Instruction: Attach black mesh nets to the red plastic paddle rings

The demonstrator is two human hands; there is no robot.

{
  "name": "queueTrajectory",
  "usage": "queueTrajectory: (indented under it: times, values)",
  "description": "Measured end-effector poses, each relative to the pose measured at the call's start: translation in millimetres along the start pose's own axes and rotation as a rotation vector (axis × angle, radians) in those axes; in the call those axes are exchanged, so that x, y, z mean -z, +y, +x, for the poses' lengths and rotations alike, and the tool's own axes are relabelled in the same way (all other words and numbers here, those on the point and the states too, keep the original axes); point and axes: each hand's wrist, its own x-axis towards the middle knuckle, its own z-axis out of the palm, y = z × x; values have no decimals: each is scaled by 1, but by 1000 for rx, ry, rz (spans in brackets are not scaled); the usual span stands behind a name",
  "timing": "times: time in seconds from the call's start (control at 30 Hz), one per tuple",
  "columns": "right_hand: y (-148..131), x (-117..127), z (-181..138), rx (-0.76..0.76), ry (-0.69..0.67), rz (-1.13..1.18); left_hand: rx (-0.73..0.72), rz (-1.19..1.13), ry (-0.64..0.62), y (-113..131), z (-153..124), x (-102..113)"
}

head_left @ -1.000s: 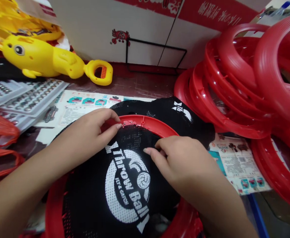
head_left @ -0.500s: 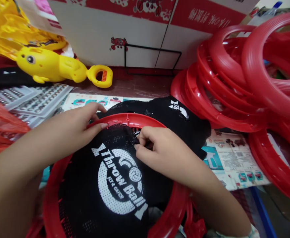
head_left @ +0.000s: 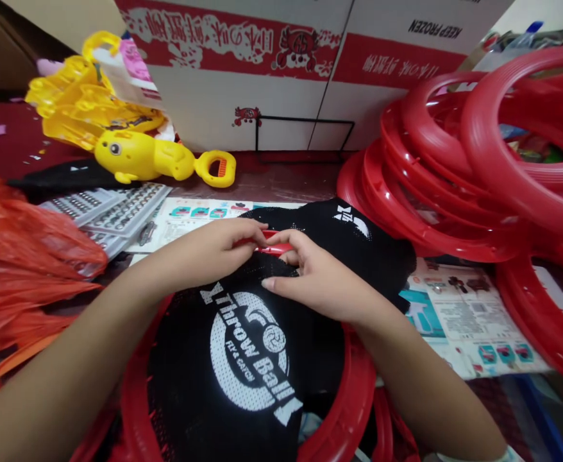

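Left hand (head_left: 217,249) and right hand (head_left: 322,282) each pinch the black net (head_left: 190,385) onto the red ring (head_left: 358,385) at its far edge; pull mesh taut, press evenly along rim

Glossy, smooth red plastic for the hoop (head_left: 361,385), the same hard shine on the stacked rings (head_left: 435,173). Black mesh net (head_left: 180,378) of open-weave cloth, matt, with a flat white print. Shiny yellow plastic on the toy (head_left: 137,157). Thin, crinkled orange plastic bag (head_left: 26,256), slightly glossy. Smooth printed paper sheets (head_left: 459,314); matt cardboard box (head_left: 281,96).
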Motion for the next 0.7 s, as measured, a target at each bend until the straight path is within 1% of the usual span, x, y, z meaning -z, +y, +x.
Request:
queueTrajectory:
  times: [0.07, 0.13, 0.23, 0.33, 0.5, 0.7]
  values:
    - [-1, 2, -3, 26, 7, -152, 46, -141, -19, -6, -3, -2]
    - [-4, 4, -5, 48, 25, -253, 64, -243, -15, -11, -8, -4]
    - [-8, 3, -5, 92, 67, -363, 102, -300, 6, -17, -13, -8]
    - [-8, 0, -3, 154, 125, -492, 143, -311, 75, -18, -14, -13]
    - [-3, -2, 1, 299, 186, -647, 138, -305, 142, -13, -12, -17]
    - [8, -3, 7, 414, 222, -852, 164, -120, 228, -5, -10, -21]
